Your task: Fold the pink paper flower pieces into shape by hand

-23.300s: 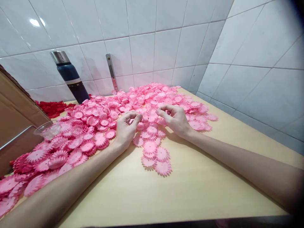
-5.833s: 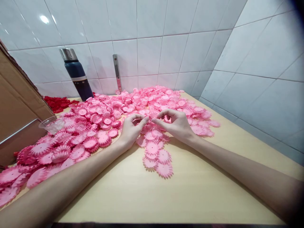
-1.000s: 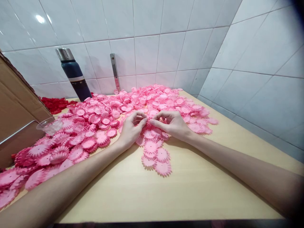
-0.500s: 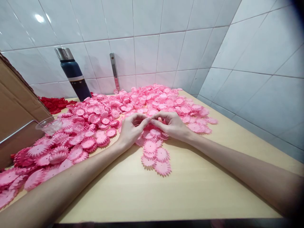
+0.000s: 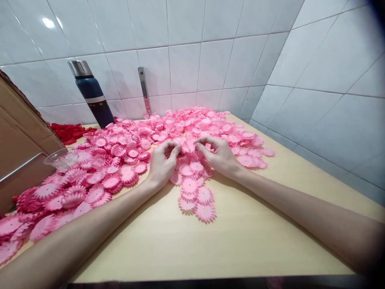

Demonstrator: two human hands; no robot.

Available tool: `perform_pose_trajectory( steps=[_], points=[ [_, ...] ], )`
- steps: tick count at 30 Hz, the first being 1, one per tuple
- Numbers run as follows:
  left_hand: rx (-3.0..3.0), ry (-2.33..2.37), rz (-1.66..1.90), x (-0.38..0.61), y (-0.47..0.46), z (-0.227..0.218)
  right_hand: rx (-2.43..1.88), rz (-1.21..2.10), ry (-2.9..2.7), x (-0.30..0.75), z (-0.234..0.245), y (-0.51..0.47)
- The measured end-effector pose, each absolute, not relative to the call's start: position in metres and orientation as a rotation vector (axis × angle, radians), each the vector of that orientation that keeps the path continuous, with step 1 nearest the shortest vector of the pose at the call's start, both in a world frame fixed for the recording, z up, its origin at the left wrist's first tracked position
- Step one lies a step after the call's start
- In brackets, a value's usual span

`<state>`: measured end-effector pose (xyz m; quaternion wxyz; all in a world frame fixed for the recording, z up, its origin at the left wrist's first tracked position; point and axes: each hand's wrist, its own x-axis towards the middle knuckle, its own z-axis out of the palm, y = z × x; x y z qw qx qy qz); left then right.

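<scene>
Left hand [image 5: 162,162] and right hand [image 5: 219,156] have drawn apart: half a second ago their fingertips met in the middle, and now a gap lies between them. Pink petal discs [image 5: 189,185] fill that gap and spread across the tabletop [image 5: 255,245] beyond and to the left of the hands. On the left hand, thumb and forefinger tips come close together; on the right, they are bent toward each other, nearly meeting. Whether either pair of fingers is clamped on a disc I cannot tell, since anything held there blends into the pink behind it. Nearest the person, the short trail of overlapping discs lies as it did, as do the blue bottle [image 5: 93,96] and the clear plastic cup [image 5: 60,158]. So the change looks confined to the fingertips; I judge it a brief parting within fine two-handed work on the discs, with no visible difference in the heap.
</scene>
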<state>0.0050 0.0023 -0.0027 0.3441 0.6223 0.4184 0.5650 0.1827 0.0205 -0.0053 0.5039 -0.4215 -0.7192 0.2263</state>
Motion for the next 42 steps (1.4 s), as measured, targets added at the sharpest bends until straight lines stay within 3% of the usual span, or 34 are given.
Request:
perform_pose_trajectory(
  steps=[13, 25, 30, 37, 42],
  points=[
    [1.602, 1.05, 1.588, 0.003, 0.007, -0.007, -1.117, 0.28, -1.64, 0.186, -0.008, 0.027],
    [1.615, 1.078, 1.467, 0.005, 0.002, -0.003, -0.812, 0.39, -1.601, 0.179, -0.006, 0.012],
    [1.529, 1.104, 1.484, 0.004, 0.006, -0.006, -0.678, 0.511, -1.623, 0.179, -0.003, 0.01],
    [1.441, 1.132, 1.501, 0.002, 0.014, -0.012, -0.648, 1.091, -1.524, 0.182, 0.004, 0.009],
    [1.533, 1.089, 1.486, 0.003, 0.008, -0.007, -0.712, 1.037, -1.509, 0.183, 0.001, 0.014]
  ],
)
